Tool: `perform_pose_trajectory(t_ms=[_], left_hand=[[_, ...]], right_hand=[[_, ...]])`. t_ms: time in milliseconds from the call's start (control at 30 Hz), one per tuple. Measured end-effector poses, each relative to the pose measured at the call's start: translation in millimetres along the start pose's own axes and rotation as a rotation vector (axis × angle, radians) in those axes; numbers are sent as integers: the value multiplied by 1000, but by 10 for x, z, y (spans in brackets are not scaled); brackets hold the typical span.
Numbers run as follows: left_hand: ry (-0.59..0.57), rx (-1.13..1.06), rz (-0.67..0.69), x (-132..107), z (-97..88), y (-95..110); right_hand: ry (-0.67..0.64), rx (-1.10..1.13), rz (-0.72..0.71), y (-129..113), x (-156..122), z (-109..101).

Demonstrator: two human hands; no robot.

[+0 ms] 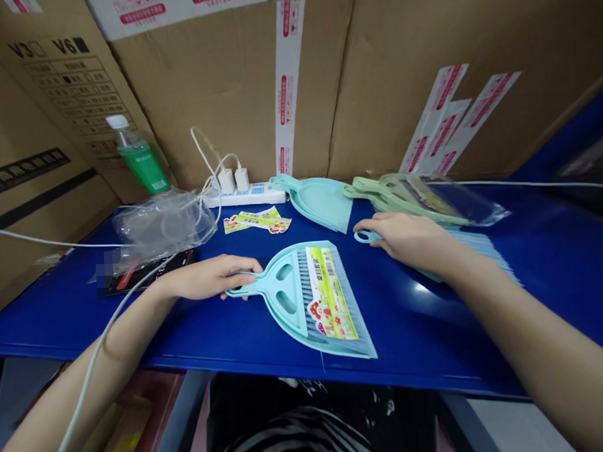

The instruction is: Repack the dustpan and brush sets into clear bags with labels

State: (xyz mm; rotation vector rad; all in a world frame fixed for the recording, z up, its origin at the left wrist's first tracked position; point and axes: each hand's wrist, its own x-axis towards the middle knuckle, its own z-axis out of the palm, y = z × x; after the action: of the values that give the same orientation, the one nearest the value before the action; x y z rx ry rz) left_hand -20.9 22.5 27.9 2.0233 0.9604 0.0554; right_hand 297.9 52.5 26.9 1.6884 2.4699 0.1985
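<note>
My left hand (pixel 216 276) is closed on the handle of a light blue dustpan and brush set (pixel 280 313). The brush lies in the pan, bristles towards the right, with a printed label card (pixel 332 294) over them. Off to the right, my right hand (pixel 406 238) grips a second light blue brush (pixel 482 248). The ring end of its handle sticks out past my fingers; my hand and forearm hide much of its head. Just beyond, a light blue dustpan (pixel 323 200) lies with its bare pan facing up.
Green dustpan sets (pixel 404 191), partly in clear plastic, lie at the back right. Two loose label cards (pixel 258 220) sit before a power strip (pixel 253 195) with chargers. Plastic bags (pixel 166 222), a phone (pixel 148 271), a bottle (pixel 141 160) and a white cable (pixel 95 358) are at left. Cardboard boxes (pixel 225 89) stand behind.
</note>
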Motion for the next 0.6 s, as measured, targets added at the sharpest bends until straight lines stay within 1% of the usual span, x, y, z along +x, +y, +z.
perform_pose_trajectory(t_ms=[267, 367, 467, 600], left_hand=[[3, -26, 8, -1, 7, 4], [6, -41, 8, -5, 7, 12], [7, -10, 12, -11, 1, 17], [57, 127, 76, -10, -2, 11]], right_hand=[[-46, 37, 32, 0, -31, -47], [-24, 48, 16, 41, -16, -4], [77, 65, -61, 100, 23, 87], [276, 117, -242, 79, 63, 183]])
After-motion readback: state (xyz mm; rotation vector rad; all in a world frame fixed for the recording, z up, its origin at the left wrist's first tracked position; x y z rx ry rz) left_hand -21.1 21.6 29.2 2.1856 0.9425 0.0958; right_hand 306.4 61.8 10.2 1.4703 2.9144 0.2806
